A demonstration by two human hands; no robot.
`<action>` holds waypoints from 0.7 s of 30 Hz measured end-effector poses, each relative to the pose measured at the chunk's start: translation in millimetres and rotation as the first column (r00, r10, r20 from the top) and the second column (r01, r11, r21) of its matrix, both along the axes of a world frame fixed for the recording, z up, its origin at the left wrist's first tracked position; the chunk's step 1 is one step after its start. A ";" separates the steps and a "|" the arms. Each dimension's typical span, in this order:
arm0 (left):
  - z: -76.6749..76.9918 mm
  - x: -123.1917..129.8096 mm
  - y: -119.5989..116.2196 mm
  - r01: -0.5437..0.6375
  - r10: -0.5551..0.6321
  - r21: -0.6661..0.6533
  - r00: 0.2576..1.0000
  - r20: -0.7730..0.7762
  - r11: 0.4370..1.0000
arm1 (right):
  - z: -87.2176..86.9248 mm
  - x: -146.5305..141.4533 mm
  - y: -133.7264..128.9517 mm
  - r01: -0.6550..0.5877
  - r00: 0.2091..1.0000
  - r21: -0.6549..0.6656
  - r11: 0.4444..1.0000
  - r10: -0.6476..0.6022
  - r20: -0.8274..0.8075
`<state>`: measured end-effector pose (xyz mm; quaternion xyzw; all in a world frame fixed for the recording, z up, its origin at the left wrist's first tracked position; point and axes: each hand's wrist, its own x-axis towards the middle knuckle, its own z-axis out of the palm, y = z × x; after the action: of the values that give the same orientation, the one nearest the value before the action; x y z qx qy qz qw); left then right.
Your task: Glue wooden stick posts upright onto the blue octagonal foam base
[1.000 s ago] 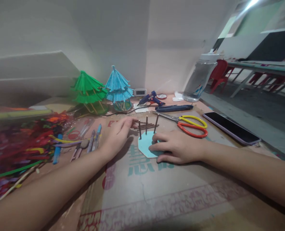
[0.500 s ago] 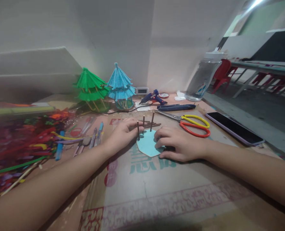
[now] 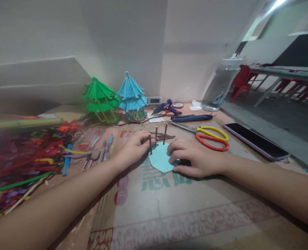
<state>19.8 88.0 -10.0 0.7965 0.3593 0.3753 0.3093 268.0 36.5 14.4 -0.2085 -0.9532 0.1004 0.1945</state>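
A light-blue board [image 3: 161, 158] with angled corners lies flat on the printed cardboard. Three thin brown sticks [image 3: 165, 134] stand up along its far and left edges. At the board's far left, my left hand [image 3: 135, 146] is closed, thumb and forefinger at the middle brown stick [image 3: 156, 133]; its fingertips are partly hidden behind the left stick. My right hand [image 3: 190, 158] curls over the right edge of the board, fingertips resting on it and thumb at the near side. Several loose brown sticks [image 3: 167, 137] lie just behind the board.
Scissors [image 3: 212, 135], a phone [image 3: 256, 141] and a dark blue tool [image 3: 191, 118] lie right. A glue gun [image 3: 167, 107], a clear bottle [image 3: 220, 85] and green [image 3: 100, 99] and blue [image 3: 131, 93] roofed models stand behind. Colourful craft scraps [image 3: 26, 152] and pens [image 3: 109, 144] lie left.
The whole view has shifted slightly, so everything sits a little lower. Both hands keep their places at the board, and the sticks still stand.
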 end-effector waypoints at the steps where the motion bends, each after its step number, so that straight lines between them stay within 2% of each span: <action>1: -0.4 -0.2 0.2 -0.008 0.008 0.003 1.000 0.002 1.000 | -0.2 0.3 0.1 0.002 1.000 0.005 1.000 -0.002 0.002; 14: 5.3 -2.8 0.9 0.000 0.001 -0.069 1.000 0.004 0.998 | -0.3 0.4 2.0 0.026 1.000 0.099 0.995 -0.027 0.007; 21: 1.4 -1.9 1.3 -0.029 0.030 -0.067 0.999 0.023 0.997 | -2.5 0.9 3.3 0.067 0.998 0.105 0.992 -0.065 -0.014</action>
<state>17.9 89.3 -8.6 0.7760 0.3795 0.3770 0.3342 268.9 39.8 11.9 -0.2288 -0.9487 0.0447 0.2135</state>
